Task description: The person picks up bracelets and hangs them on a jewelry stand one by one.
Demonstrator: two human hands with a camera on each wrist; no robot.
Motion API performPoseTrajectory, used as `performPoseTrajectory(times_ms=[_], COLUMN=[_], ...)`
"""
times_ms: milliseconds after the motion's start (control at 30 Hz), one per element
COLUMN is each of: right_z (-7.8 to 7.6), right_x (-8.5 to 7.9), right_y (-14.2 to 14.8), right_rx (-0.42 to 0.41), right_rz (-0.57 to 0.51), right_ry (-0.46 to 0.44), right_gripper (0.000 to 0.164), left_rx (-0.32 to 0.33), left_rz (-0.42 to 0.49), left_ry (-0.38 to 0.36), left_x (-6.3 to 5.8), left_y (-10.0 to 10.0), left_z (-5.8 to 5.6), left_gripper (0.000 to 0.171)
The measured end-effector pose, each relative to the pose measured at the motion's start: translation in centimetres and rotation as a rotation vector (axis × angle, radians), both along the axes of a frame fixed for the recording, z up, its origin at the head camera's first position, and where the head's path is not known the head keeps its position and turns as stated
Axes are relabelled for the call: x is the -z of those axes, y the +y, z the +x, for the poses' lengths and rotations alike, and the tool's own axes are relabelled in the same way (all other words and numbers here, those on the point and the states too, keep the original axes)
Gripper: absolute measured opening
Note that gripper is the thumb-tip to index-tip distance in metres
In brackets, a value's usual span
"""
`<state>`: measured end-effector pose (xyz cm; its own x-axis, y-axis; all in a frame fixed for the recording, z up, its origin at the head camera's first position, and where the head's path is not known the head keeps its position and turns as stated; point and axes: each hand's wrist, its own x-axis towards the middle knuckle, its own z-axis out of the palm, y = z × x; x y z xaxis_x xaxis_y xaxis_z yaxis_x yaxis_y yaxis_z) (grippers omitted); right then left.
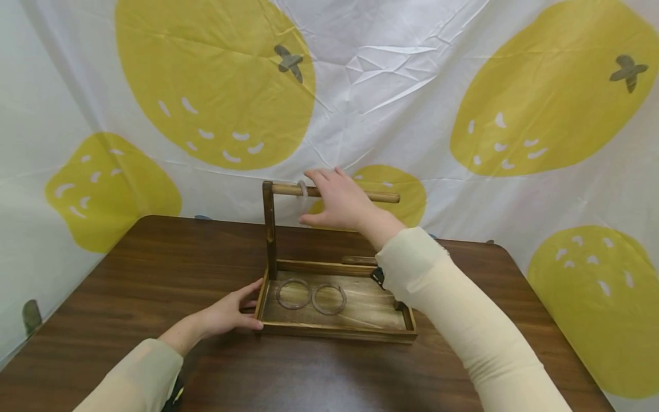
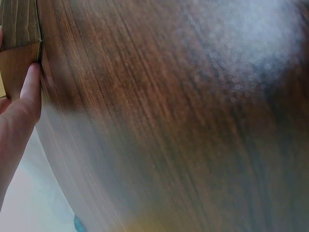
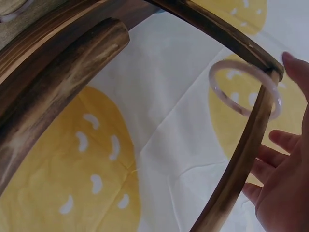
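A pale, translucent bangle [image 1: 303, 194] hangs on the horizontal bar [image 1: 383, 197] of a dark wooden stand, close to its upright post [image 1: 270, 229]. My right hand [image 1: 342, 200] is at the bar just right of this bangle, fingers and thumb spread. In the right wrist view, the hanging bangle [image 3: 245, 88] is apart from the fingers [image 3: 285, 140]. Two more bangles, a left one [image 1: 294, 294] and a right one [image 1: 329, 299], lie flat side by side in the stand's tray [image 1: 337, 331]. My left hand [image 1: 223, 315] touches the tray's left end, thumb by the front corner.
The stand is on a brown wood-grain table [image 1: 170, 274]. Behind the table hangs a white cloth [image 1: 391, 114] printed with yellow lemons. A second, lower bar [image 1: 358, 260] is partly hidden by my right sleeve [image 1: 453, 309], which crosses above the tray's right side.
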<state>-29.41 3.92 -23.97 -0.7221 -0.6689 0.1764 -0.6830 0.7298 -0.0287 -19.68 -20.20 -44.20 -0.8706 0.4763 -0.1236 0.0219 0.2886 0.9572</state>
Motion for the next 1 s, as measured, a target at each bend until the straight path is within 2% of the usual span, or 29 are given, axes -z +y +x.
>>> performPoseTrajectory(times_ms=[500,667,833,1000], right_z=[2.1,2.8,3.6,4.2], right_x=[0.7,0.6,1.2,1.7], right_y=[2.7,3.6,4.5,5.0], right_rx=[-0.048,-0.087,-0.135,-0.168], right_rz=[-0.171,-0.213,-0.213,-0.146], right_ry=[0.091,0.094,0.083,0.079], right_gripper=[0.089,0.087,0.088,0.089], left_rx=[-0.004,-0.009,-0.005,-0.003], left_rz=[0.000,-0.014,-0.023,-0.033], left_ry=[0.000,0.001,0.001,0.007], left_x=[-0.2,-0.1,0.1,0.1], left_y=[0.0,0.0,-0.1,-0.1], left_z=[0.1,0.0,-0.1,-0.1], left_gripper=[0.103,0.103,0.104,0.104])
